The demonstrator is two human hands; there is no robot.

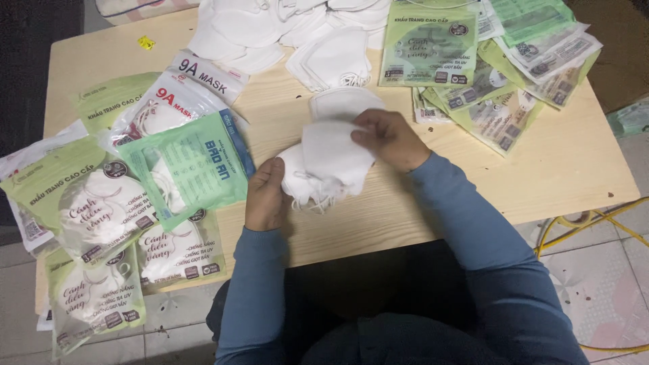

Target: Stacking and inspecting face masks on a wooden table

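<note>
Here, both hands work over a small stack of white folded fabric face masks (329, 165), held just above the pale wood-grain tabletop (574, 169) near its front edge. The left hand (265, 196) curls closed around the stack's lower left corner, gripping it from the side. The right hand (391, 138) pinches the top mask's upper right edge between thumb and fingers. Thin white ear loops (312, 201) dangle loose beneath the stack. One more single white mask (341, 103) lies flat on the tabletop just behind the held stack. A loose heap of white masks (284, 30) sits at the far edge. Filled green and clear plastic mask packets (128, 196) crowd the left side, some overhanging the edge; flat green printed pouches (487, 61) fan out at the far right. Risk, as a judgement: the dangling loops could tangle or snag between layers, pulling the stack out of line. The grip is at two corners only, so the middle masks could slide out. Overhanging packets on the left could be nudged off by an elbow.
</note>
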